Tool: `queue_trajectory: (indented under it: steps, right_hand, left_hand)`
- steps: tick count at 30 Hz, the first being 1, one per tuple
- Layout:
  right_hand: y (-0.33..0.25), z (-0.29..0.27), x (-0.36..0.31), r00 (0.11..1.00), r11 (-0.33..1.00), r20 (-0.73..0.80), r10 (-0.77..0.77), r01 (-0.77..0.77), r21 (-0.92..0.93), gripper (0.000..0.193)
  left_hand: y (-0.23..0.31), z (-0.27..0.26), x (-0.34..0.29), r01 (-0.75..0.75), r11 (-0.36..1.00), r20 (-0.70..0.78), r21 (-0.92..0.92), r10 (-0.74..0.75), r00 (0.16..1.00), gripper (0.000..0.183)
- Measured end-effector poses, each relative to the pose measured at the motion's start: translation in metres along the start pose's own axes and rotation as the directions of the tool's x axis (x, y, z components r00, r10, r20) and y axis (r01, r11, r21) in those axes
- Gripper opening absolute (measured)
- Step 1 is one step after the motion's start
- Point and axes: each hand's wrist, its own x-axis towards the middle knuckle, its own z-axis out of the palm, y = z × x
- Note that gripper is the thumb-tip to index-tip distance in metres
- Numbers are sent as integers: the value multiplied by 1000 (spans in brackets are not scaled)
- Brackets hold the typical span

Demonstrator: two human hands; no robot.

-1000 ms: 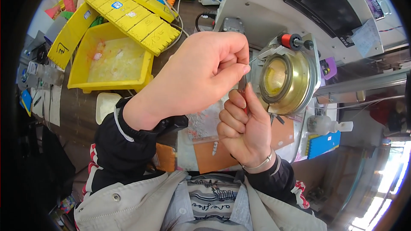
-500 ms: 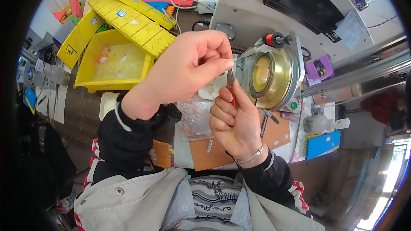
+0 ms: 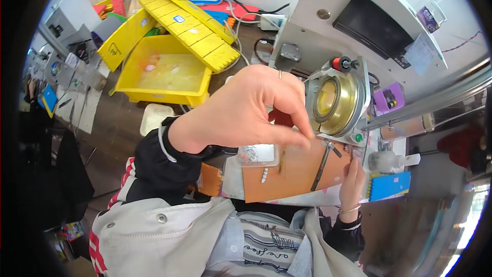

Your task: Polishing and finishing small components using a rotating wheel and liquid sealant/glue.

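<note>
My left hand (image 3: 251,110) is raised over the workbench, thumb and forefinger pinched together. What the pinch holds, if anything, is too small to make out. A dark red patch (image 3: 282,118) shows inside its curled fingers; its kind is unclear. My right hand (image 3: 352,184) is low at the right end of an orange-brown board (image 3: 294,169), fingers pointing away from me and partly hidden. A dark tool like a small hammer (image 3: 322,166) lies on that board, left of my right hand. Partly under my left hand stands a clear box (image 3: 261,156) of thin, pale pieces.
A yellow bin (image 3: 161,72) with notched yellow boards (image 3: 189,28) leaning on it stands at the back left. Behind my hands is a machine with a round brass-coloured pot (image 3: 338,102). A clear bottle (image 3: 384,161), blue board (image 3: 390,185) and purple container (image 3: 388,97) are at right.
My hands have separated. The right hand, which gripped a red-handled tool by the left fingertips, has dropped down and right to the board. The left hand stays raised, its pinch lower in view.
</note>
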Motion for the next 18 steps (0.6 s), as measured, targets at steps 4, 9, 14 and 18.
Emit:
queue_trajectory:
  steps: [4, 9, 14, 18]
  right_hand:
    - [15, -13, 2, 984, 880, -63, -167, 120, -460, 51]
    - [8, -19, 0, 863, 699, -65, -502, 360, -618, 49]
    - [-33, 10, -13, 864, 823, -64, -499, 450, -346, 36]
    - [-58, 27, -15, 772, 729, 1, -636, 601, -328, 33]
  left_hand:
    - [15, -8, -18, 51, 978, 4, 200, -53, 999, 14]
    - [15, -67, -77, 376, 732, -424, 569, -131, 896, 12]
    - [-13, -115, -111, 667, 566, -625, 484, -311, 716, 23]
    - [-10, -119, -90, 775, 228, -683, 589, -372, 629, 18]
